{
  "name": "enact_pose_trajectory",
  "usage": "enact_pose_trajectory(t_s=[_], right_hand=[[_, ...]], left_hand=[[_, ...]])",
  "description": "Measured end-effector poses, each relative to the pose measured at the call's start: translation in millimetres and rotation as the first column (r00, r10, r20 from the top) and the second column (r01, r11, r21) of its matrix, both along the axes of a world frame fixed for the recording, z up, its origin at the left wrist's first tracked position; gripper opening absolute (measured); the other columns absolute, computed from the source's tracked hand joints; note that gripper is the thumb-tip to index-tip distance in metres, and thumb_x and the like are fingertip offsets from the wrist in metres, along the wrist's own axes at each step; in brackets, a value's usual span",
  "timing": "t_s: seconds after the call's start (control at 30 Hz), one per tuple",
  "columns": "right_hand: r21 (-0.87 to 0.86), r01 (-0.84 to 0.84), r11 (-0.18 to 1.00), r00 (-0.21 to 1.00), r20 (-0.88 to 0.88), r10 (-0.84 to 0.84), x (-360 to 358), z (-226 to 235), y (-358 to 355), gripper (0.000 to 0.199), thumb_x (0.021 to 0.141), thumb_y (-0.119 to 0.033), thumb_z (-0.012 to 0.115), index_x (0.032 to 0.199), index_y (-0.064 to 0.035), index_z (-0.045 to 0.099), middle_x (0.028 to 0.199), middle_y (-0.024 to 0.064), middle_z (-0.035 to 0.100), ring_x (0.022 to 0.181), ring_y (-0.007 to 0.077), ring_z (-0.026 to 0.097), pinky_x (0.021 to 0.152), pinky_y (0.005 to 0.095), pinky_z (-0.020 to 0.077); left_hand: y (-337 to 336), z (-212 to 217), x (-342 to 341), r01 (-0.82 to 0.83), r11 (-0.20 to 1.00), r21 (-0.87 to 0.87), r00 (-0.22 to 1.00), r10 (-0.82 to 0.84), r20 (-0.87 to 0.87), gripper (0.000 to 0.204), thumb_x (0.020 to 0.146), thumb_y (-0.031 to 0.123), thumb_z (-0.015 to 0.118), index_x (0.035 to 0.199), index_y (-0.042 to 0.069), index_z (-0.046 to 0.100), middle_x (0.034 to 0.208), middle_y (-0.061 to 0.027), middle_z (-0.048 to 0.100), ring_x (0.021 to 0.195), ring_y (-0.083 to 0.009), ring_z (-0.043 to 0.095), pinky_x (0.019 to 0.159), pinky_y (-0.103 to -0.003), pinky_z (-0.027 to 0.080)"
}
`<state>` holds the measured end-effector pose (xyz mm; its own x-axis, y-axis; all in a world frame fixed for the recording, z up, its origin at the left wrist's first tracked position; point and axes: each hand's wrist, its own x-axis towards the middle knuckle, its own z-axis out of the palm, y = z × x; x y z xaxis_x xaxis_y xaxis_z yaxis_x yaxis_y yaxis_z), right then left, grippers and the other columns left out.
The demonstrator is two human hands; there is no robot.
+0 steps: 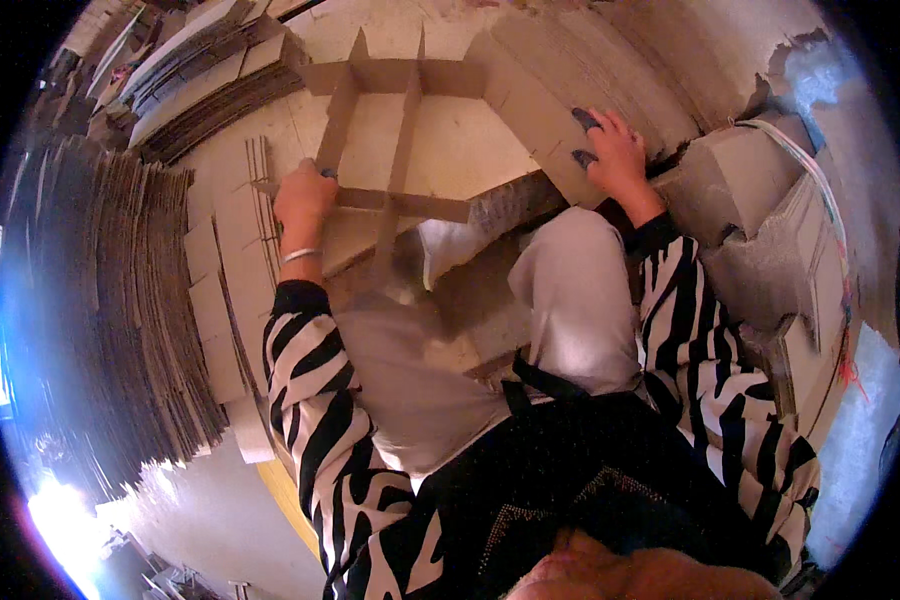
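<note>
A partly interlocked cardboard divider [402, 150] stands on edge in front of me, made of long strips crossing through slots. My left hand [306, 203] is closed on its near left part, where a cross strip runs under the fingers. Over to the right, my right hand [618, 155] rests with fingers apart on a long cardboard strip [530, 110] beside the divider. Dark covers show on fingertips of both hands. Whether the right fingers press on one strip or several cannot be made out.
Tall stacks of cardboard sheets [120, 300] line the left side, and more piles [220, 90] lie at the far left. Slotted strips [260, 190] lie beside my left hand. Brown bundles [745, 200] and a pale cord [805, 165] are at the right. My knees [580, 290] are close below the divider.
</note>
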<state>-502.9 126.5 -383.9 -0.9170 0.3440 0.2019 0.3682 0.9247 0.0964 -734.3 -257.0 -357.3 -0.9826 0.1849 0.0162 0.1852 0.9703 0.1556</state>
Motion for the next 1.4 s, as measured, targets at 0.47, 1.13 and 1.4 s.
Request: enact_pose_trajectory(t_s=[0.47,1.13,1.4], right_hand=[[-0.652,-0.599,0.464,0.794,-0.413,0.446,-173,45,-105,0.033,0.078,-0.018,0.066,0.106,-0.0028,0.059,0.097,0.0208,0.065,0.094,0.0399,0.061,0.078,0.0461,0.0482],[-0.366,-0.567,0.738,0.818,-0.145,0.557,-160,-5,-127,0.033,0.076,-0.009,0.061,0.108,-0.0139,0.06,0.084,0.0142,0.066,0.082,0.0361,0.064,0.066,0.0484,0.0495],[-0.479,-0.45,0.754,0.893,-0.225,0.39,-164,2,-133,0.034,0.078,-0.013,0.054,0.112,-0.0125,0.056,0.083,0.0182,0.065,0.079,0.0399,0.063,0.067,0.052,0.047]], left_hand=[[-31,-15,-5,-0.008,0.998,-0.068,0.999,0.01,0.034,0.024,0.08,0.02,0.056,0.099,0.007,0.063,0.098,-0.0197,0.067,0.095,-0.0389,0.063,0.079,-0.049,0.051],[-18,-2,-7,-0.036,0.995,-0.094,0.997,0.042,0.066,0.024,0.08,0.018,0.053,0.099,0.006,0.063,0.099,-0.0204,0.066,0.096,-0.0387,0.063,0.079,-0.05,0.05],[-94,43,14,-0.186,0.982,-0.011,0.972,0.186,0.143,0.045,0.084,0.033,0.057,0.116,0.001,0.059,0.105,-0.0246,0.064,0.102,-0.0408,0.06,0.086,-0.047,0.047]])
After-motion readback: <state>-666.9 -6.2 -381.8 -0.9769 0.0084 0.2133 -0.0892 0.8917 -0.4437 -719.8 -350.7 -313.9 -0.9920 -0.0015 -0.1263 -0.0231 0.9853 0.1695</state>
